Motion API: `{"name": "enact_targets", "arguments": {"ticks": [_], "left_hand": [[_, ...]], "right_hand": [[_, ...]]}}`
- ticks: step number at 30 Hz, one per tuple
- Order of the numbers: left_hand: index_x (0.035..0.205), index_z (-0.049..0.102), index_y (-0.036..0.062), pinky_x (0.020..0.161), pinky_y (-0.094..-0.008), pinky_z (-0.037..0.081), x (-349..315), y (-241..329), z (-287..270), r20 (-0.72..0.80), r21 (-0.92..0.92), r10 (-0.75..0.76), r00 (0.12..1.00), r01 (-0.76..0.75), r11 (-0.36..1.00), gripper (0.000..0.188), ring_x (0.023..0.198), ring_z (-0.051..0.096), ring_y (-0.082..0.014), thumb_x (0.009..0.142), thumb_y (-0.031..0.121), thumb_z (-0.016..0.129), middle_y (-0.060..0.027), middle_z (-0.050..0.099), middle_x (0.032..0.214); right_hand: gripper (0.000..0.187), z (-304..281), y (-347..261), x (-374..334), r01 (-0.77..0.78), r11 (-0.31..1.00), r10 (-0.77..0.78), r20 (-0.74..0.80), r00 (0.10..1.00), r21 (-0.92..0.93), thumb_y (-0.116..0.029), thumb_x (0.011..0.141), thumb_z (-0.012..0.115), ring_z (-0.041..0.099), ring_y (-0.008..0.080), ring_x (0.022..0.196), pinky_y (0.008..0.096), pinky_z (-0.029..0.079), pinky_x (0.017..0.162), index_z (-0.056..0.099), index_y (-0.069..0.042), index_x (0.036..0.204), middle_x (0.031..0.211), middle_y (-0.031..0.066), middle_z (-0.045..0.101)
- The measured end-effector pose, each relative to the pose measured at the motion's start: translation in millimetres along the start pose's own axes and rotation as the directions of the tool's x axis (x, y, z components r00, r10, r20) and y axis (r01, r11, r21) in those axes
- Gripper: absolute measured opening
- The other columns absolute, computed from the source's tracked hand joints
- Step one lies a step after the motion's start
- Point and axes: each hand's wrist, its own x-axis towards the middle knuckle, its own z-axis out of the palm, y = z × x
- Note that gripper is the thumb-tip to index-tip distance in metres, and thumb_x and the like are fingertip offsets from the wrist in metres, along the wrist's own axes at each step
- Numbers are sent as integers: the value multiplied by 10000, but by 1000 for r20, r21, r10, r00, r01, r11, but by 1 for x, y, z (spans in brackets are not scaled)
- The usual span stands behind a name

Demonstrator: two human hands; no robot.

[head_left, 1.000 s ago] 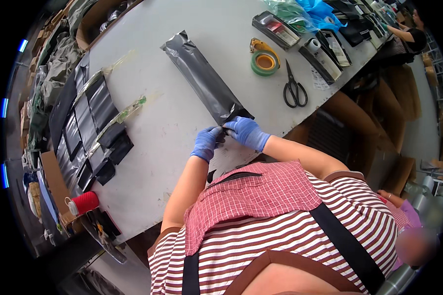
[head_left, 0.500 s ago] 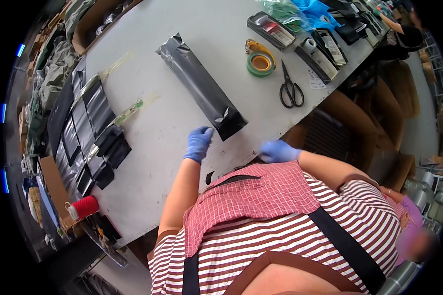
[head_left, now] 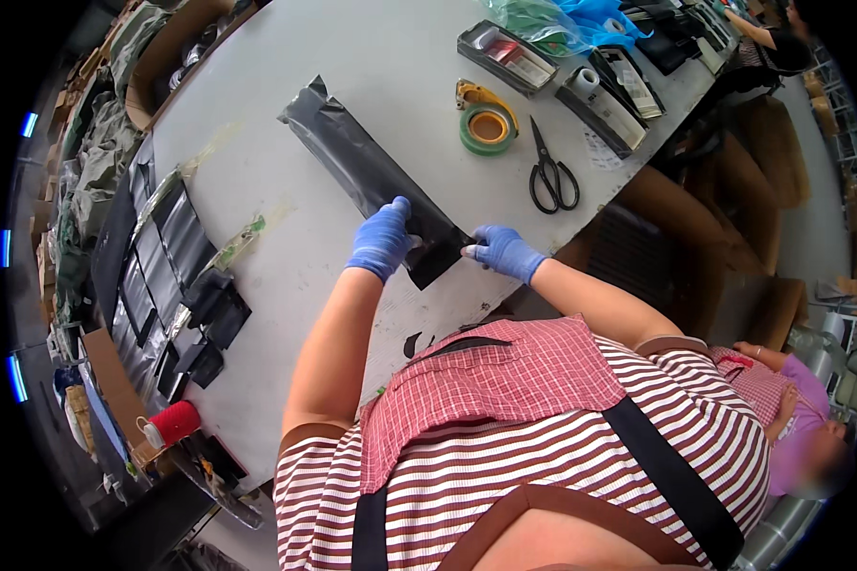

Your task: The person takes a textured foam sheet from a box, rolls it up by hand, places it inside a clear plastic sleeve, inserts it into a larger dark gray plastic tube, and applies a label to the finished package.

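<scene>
A long parcel wrapped in black plastic (head_left: 371, 162) lies slantwise on the pale table, its folded near end toward me. My left hand (head_left: 383, 240), in a blue glove, is closed over the left side of that end, thumb against the plastic. At the right near corner my right hand (head_left: 507, 253), gloved alike, pinches the plastic between thumb and fingers. To the right of the parcel are black-handled scissors (head_left: 553, 181) and a roll of green tape (head_left: 488, 128) beside a yellow tape dispenser (head_left: 467, 93). The parcel's underside is hidden.
Flat black packets (head_left: 176, 238) joined with clear tape lie on the left. A red spool (head_left: 171, 423) sits at the near-left edge. Black trays (head_left: 507, 57) and blue plastic (head_left: 605, 24) are at the far right. A cardboard box (head_left: 143, 90) stands far left. Other people are at right.
Both hands have moved forward onto the parcel's near end and taken hold of it. Half a second ago they were apart from it, nearer my body.
</scene>
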Motion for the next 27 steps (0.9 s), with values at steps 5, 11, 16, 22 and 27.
{"name": "enact_targets", "arguments": {"ticks": [5, 11, 16, 22, 27], "left_hand": [[1134, 533, 113, 798, -470, 534, 3, 2, 36, -130, 211, -33, 991, 61, 976, 426, 937, 658, -364, 783, 226, 745, -160, 649, 1022], [1167, 533, 104, 774, -411, 549, 12, -31, 35, -117, 156, 117, 986, -98, 983, 350, 897, 675, -300, 838, 107, 654, -117, 650, 981], [1257, 556, 123, 906, -385, 492, -24, -63, 37, -131, -768, 185, 974, -218, 602, 564, 1074, 557, -232, 735, 76, 763, -88, 556, 1119], [1099, 630, 91, 961, -430, 452, -35, -28, 66, -513, -29, 85, 854, -116, 993, 486, 1115, 524, -323, 689, 218, 857, -156, 484, 1240], [1036, 622, -68, 764, -292, 502, 3, -34, 82, -365, -724, -408, 837, 20, 689, 326, 780, 586, -161, 849, 164, 753, -67, 624, 902]], "right_hand": [[204, 5, -6, 21, 14, 914, -84, 155, 984, 406, -213, 894, 656, 650, 182, 730, 310, 545, 708, 677, -11, 912, 822, 67, 685], [57, 9, -30, 67, -297, 265, -15, 312, 950, 917, -105, 904, 641, 661, 213, 847, 374, 564, 799, 652, -64, 943, 902, 73, 678], [89, 9, -41, 79, -215, 143, 135, 196, 971, 966, -130, 934, 629, 656, 223, 889, 396, 569, 815, 641, -77, 1004, 933, 63, 680], [152, 10, -62, 76, -137, 317, 98, 111, 989, 939, -126, 927, 632, 653, 231, 936, 385, 560, 845, 642, -54, 1060, 996, 87, 671], [508, -3, -57, 89, 345, 938, -330, -282, 901, 7, -302, 780, 770, 660, 319, 1007, 383, 514, 922, 642, 14, 1157, 1091, 192, 684]]}}
